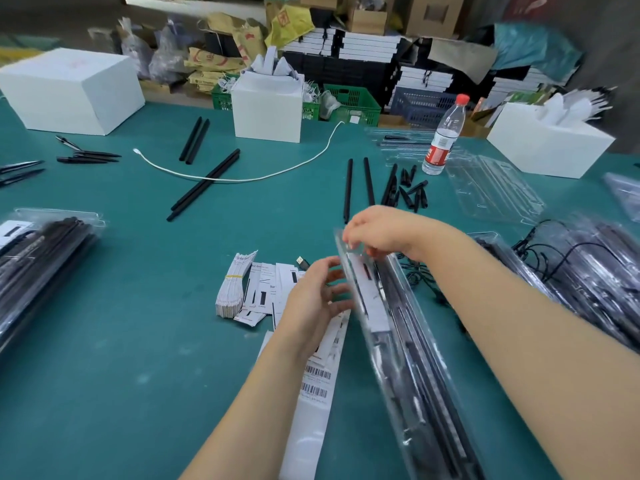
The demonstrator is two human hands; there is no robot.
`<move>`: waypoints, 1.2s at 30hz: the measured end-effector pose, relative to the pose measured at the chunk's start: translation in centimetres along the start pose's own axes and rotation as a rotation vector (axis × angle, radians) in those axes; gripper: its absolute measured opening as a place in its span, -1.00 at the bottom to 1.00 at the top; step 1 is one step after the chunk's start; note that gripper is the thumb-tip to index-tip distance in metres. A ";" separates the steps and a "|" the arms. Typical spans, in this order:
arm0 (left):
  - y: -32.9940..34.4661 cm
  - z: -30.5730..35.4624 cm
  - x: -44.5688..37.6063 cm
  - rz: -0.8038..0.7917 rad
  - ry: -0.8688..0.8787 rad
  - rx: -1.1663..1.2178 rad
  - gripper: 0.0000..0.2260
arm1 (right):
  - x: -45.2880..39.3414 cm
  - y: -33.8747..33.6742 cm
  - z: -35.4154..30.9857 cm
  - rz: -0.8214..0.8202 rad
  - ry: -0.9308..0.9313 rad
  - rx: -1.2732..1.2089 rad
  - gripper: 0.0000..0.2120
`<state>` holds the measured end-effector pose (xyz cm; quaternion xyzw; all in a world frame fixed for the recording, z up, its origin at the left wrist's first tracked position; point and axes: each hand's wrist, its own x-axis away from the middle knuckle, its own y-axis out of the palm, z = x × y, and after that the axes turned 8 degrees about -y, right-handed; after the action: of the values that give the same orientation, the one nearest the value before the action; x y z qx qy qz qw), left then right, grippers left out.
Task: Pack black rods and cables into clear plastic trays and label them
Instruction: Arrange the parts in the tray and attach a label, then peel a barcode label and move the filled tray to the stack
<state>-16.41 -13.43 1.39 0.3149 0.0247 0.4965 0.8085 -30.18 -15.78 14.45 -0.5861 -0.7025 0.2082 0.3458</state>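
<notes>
At five o'clock over the green table (104,393), a packed clear tray (408,358) is pinched at its top by the right hand (384,233) and steadied by the left hand's (311,299) straight fingers. Tilted so, the tray could slip and spill its rods.

- Left hand (313,292): bare, no glove, ring or watch visible; forearm behind the fingers unsleeved.
- Right hand (384,233): bare; wrist and forearm behind the fingers likewise uncovered to the frame's edge.
</notes>
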 end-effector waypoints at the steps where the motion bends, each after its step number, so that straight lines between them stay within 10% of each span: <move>1: 0.2 -0.1 0.1 -0.028 -0.017 -0.019 -0.74 | 0.2 -0.4 -0.4 0.012 -0.021 -0.125 -0.91; 5: 0.4 -0.8 0.5 -0.201 -0.134 -0.008 -0.38 | 1.6 -1.7 -2.2 -0.024 -0.162 -0.507 -0.69; 9: 0.5 -0.5 1.3 -0.424 -0.082 -0.090 -0.52 | 2.5 -3.2 -2.6 0.171 -0.279 -0.537 -0.47; 16: -0.2 0.1 0.6 0.012 0.067 -0.019 -0.83 | 3.5 -3.0 1.9 0.085 0.026 -0.322 -0.28; 23: -0.7 -0.1 0.0 0.314 0.099 -0.068 -0.66 | 8.2 2.0 10.8 0.067 0.175 -0.428 -0.47; 28: 0.2 -0.5 0.3 0.385 0.172 -0.534 -0.44 | 10.3 8.0 14.4 0.456 0.113 -0.339 -0.54; 36: 0.5 -0.1 1.0 0.492 0.304 -1.099 -0.79 | 10.3 9.9 15.2 0.579 0.116 0.129 -0.55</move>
<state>-16.32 -12.41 1.89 -0.2253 -0.1931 0.6478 0.7016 -35.28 -1.82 -0.24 -0.7498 -0.4705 0.3087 0.3480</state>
